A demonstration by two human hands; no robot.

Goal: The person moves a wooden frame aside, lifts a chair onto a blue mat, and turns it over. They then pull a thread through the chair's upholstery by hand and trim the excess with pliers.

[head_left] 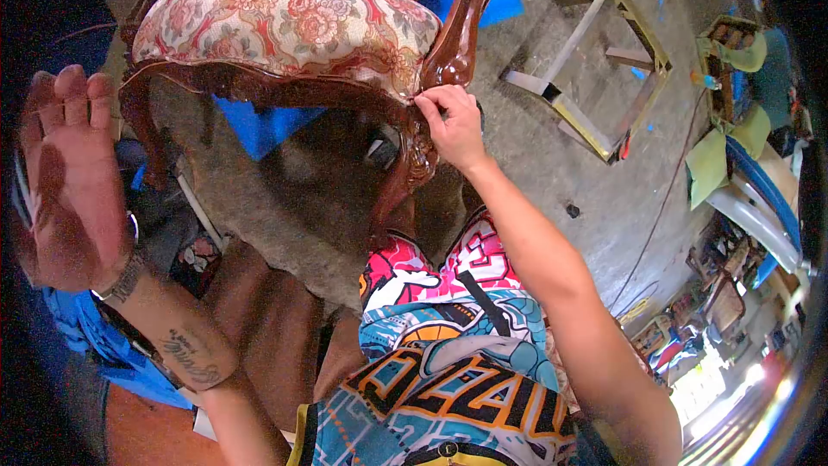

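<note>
Well, hand (455, 128) on chair (285, 22) ("ZZ" shirt (457, 384))

Uneven daylight, blown out at my lower right.
On my feed the strongest light glares white in the lower right corner, and the grey floor (539, 194) reads fairly bright right of centre. The left side falls dim and grainy, with a dark shadow across the palm of the left hand (73, 177). Small highlights glint off the varnished wood (454, 45). Black rounds off the corners, the right edge bends strongly, and small details there look soft.
</note>
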